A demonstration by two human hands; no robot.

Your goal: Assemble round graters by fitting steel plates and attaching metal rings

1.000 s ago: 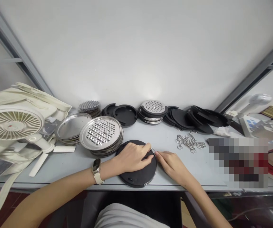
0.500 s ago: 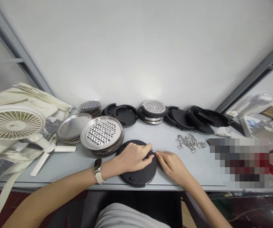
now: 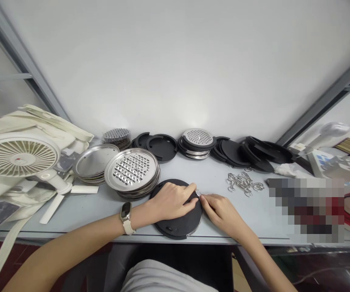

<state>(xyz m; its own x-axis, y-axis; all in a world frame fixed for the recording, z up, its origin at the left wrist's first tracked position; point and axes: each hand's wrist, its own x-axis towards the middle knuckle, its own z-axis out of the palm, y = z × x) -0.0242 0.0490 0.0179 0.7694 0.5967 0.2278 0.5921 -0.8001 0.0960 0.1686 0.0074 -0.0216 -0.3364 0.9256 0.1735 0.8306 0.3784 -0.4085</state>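
A round black disc (image 3: 182, 227) with a thin silvery rim lies flat near the table's front edge. My left hand (image 3: 171, 200) rests over it, its fingers closed on the disc's right edge; the far fingers are partly hidden. A small metal ring (image 3: 197, 193) sits at that edge, between my two hands. My right hand (image 3: 219, 209) pinches this ring from the right with thumb and forefinger. Close by on the left stands a stack of metal grater discs (image 3: 132, 169). To the right lies a loose pile of metal rings (image 3: 243, 183).
Stacked plain metal discs (image 3: 97, 160) stand left of the graters. Black round holders (image 3: 162, 148) and a perforated metal disc (image 3: 198, 137) line the wall. At left are a white fan (image 3: 19, 156) and a cream bag (image 3: 41, 121). A blurred patch covers the right side.
The metal ring has turned slightly at the disc's edge, between my fingers. Both hands keep nearly the same place, and the view has shifted a little.
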